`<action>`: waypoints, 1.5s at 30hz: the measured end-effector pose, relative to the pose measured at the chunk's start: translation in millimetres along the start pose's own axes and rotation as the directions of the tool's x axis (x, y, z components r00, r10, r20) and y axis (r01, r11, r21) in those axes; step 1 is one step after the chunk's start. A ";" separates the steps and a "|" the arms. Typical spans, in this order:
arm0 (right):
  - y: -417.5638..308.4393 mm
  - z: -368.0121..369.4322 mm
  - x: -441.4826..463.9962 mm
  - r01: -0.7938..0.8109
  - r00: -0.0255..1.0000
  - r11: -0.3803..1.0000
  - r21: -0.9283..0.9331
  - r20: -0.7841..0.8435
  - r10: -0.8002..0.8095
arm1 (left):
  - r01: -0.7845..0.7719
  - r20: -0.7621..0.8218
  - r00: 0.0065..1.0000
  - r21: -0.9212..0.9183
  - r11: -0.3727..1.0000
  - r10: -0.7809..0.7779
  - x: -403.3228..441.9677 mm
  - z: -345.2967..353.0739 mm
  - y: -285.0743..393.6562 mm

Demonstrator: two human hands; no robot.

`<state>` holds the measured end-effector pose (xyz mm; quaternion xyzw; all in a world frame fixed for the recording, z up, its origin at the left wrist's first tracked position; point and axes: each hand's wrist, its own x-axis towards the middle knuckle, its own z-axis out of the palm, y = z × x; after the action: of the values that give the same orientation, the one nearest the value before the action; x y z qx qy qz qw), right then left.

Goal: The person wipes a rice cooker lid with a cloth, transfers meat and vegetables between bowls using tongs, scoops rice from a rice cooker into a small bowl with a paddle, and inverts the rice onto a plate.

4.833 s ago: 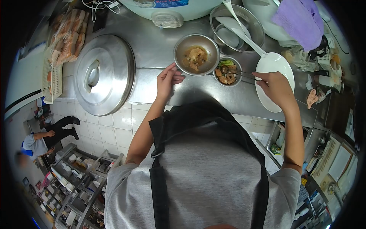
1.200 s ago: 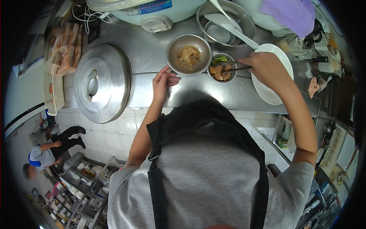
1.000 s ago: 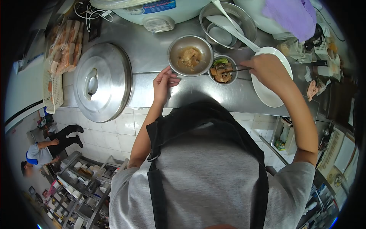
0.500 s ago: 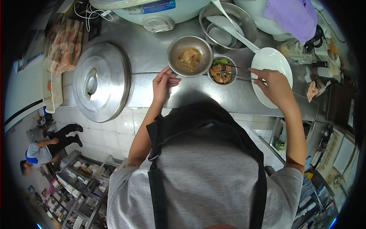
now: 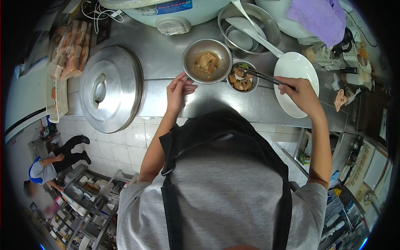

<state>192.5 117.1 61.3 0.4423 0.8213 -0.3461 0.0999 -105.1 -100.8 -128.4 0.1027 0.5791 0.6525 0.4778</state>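
Observation:
A pair of dark chopsticks (image 5: 266,77) is pinched in my right hand (image 5: 301,93), which hovers over the white oval plate (image 5: 306,68). Their tips reach into a small metal bowl (image 5: 246,90) holding browned food pieces (image 5: 241,83) and some green vegetable. Just left of it stands a larger metal bowl (image 5: 228,54) with a lumpy, light-brown food (image 5: 207,64) in liquid. At that bowl's lower left edge, my left hand (image 5: 178,89) has its fingers apart, the fingertips touching or very near the rim; no grip on the bowl shows.
A big round metal lid (image 5: 118,83) lies to the left. Behind are a rice cooker (image 5: 141,14) and a metal basin (image 5: 273,29) with white ladles. Packed food (image 5: 73,52) fills a basket at far left. Another person (image 5: 43,166) is at lower left, near shelving.
The chopsticks, spread apart before, now lie close together with their tips over the small bowl. My left hand stays put. The other person's arm has shifted toward the shelving.

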 end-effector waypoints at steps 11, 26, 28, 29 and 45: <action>42.3 35.0 4.4 -0.006 0.997 0.975 0.221 -0.075 0.023 | 0.002 0.010 1.000 0.010 1.000 -0.002 1.4 -1.9 -1.4; -4.0 28.6 -13.2 -0.035 0.978 0.999 -0.041 -0.205 0.026 | 0.036 0.031 0.999 0.068 0.997 -0.038 2.4 -2.7 0.5; -5.3 31.3 -14.4 0.011 0.982 1.000 -0.025 -0.190 -0.015 | 0.040 0.024 0.999 0.066 0.997 -0.041 2.0 -1.9 0.9; -3.7 34.6 -13.7 -0.003 0.983 0.998 -0.057 -0.181 -0.008 | 0.041 0.020 0.999 0.065 0.997 -0.042 2.0 -1.9 1.1; 0.1 55.2 -25.2 -0.016 0.989 0.999 -0.027 -0.146 0.012 | 0.017 0.014 1.000 0.059 0.998 -0.018 1.1 -1.5 0.5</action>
<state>199.6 64.3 32.2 0.4707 0.8282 -0.3003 0.0481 -106.9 -100.9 -128.9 0.1162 0.5956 0.6301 0.4844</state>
